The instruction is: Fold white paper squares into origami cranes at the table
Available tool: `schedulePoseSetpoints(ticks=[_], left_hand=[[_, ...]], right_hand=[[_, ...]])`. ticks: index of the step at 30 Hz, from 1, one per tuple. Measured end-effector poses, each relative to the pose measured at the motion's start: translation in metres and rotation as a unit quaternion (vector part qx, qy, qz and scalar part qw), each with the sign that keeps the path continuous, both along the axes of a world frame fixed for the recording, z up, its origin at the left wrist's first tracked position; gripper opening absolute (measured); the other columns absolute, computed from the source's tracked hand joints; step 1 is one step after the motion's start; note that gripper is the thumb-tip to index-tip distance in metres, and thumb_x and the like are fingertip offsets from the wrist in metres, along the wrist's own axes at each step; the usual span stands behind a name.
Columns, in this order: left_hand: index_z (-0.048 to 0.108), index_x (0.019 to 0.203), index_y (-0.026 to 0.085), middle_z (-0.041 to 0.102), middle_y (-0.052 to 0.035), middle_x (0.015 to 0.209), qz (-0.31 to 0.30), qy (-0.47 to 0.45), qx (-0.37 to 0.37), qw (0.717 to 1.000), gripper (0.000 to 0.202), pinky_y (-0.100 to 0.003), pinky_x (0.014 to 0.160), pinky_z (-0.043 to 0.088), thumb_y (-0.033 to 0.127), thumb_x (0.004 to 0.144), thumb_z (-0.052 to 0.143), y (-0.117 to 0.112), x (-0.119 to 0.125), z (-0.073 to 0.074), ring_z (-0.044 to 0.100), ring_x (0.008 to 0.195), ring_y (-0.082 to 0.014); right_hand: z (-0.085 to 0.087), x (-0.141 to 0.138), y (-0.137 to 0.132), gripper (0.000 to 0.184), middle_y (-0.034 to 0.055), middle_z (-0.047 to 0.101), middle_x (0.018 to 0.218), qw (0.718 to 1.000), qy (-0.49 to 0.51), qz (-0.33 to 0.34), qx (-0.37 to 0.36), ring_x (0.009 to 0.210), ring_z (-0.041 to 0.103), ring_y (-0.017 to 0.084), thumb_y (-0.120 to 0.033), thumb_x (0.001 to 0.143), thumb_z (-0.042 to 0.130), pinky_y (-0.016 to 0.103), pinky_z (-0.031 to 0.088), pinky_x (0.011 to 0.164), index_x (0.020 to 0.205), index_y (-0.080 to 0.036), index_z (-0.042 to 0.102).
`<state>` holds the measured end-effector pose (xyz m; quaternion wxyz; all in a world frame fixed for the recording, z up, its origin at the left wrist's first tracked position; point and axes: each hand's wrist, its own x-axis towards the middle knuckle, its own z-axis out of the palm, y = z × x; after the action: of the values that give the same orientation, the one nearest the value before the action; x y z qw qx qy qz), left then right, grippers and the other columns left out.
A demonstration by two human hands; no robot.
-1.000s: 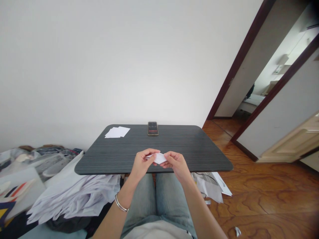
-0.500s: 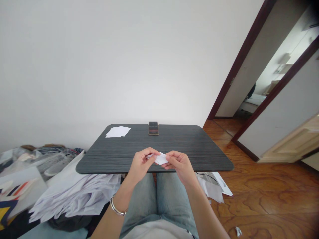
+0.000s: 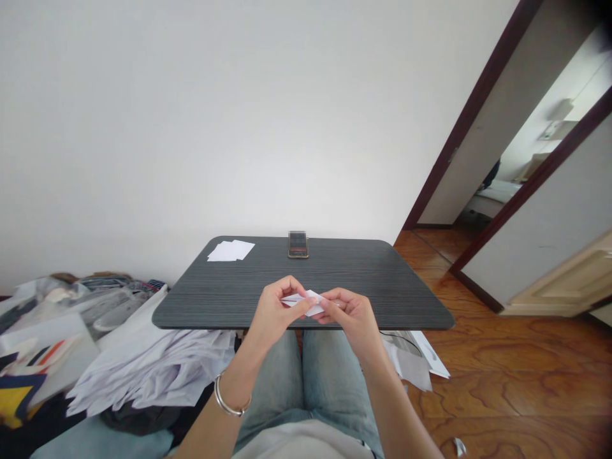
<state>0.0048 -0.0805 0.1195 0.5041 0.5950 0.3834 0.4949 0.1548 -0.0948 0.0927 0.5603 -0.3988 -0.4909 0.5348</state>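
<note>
Head view shows a white folded paper (image 3: 315,310) held between two bare hands over the near edge of the table (image 3: 368,274), roughly midway between its two near corners. The left hand (image 3: 277,309) pinches the left part, its thumb laid across the upper face; the right hand (image 3: 349,309) pinches the right end between thumb and fingers. Fingertips beneath are partly hidden, and contact between paper and table cannot be confirmed. By judgement, the item is very light, so weight places no demand on the grip. It is likely stiffer along its creases and in its layered portions, softer and easily bent at any single-layer flap. The surface is probably dry and only mildly slippery; layers could slide over one another under a loose hold. Tearing or stray creasing appears the main hazard, so pressure should be modest. Best hold: thumb and forefinger on the layered ends, close to the folds, with thin points spared. Loose paper sheets (image 3: 231,250) lie near the far left corner; a phone (image 3: 298,245) stands at the far edge.
</note>
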Motion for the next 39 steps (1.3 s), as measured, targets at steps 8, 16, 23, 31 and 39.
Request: schedulePoseSetpoints(ticks=[8,16,23,31,39], left_hand=[[0.052,0.065,0.014,0.058,0.0021,0.060,-0.013,-0.025,-0.034,0.999,0.022,-0.018,0.048,0.041,0.028,0.063,0.069,-0.003,0.000,0.005,0.052,0.051,-0.0087],[0.055,0.067,0.013,0.059,0.0008,0.063,0.030,0.010,0.003,0.999,0.019,-0.019,0.052,0.036,0.027,0.065,0.068,-0.007,-0.001,0.007,0.050,0.054,-0.0085],[0.055,0.068,0.013,0.058,0.0011,0.066,0.018,0.004,0.015,1.000,0.018,-0.018,0.054,0.040,0.025,0.067,0.068,-0.009,-0.002,0.010,0.050,0.058,-0.0083],[0.055,0.069,0.014,0.058,0.0001,0.069,-0.015,-0.006,-0.033,0.999,0.022,-0.019,0.046,0.049,0.034,0.071,0.064,-0.008,-0.004,0.013,0.053,0.059,-0.0102],[0.055,0.063,0.014,0.062,0.0014,0.062,-0.012,0.010,-0.039,0.999,0.023,-0.019,0.049,0.051,0.028,0.060,0.073,-0.003,-0.006,0.014,0.058,0.054,-0.0099]], right_hand=[[0.004,0.000,-0.004,0.024,0.0028,0.071,0.063,1.000,0.004,0.015,0.010,0.058,0.068,0.016,-0.037,0.069,0.070,0.023,0.056,0.054,0.079,-0.015,0.068],[0.012,0.005,-0.006,0.030,0.0048,0.070,0.059,0.997,-0.006,0.071,-0.033,0.050,0.066,0.013,-0.044,0.071,0.066,0.018,0.051,0.047,0.067,-0.014,0.065],[0.012,0.005,-0.006,0.030,0.0052,0.071,0.060,0.996,-0.002,0.075,-0.040,0.050,0.065,0.012,-0.043,0.070,0.067,0.017,0.051,0.047,0.068,-0.014,0.064],[0.012,0.003,-0.007,0.030,0.0045,0.070,0.060,0.998,-0.011,0.050,-0.032,0.053,0.066,0.012,-0.043,0.068,0.069,0.018,0.052,0.050,0.070,-0.014,0.065],[0.014,0.001,-0.006,0.031,0.0052,0.071,0.062,0.998,-0.022,0.045,-0.028,0.053,0.066,0.012,-0.045,0.067,0.069,0.020,0.052,0.051,0.069,-0.014,0.066]])
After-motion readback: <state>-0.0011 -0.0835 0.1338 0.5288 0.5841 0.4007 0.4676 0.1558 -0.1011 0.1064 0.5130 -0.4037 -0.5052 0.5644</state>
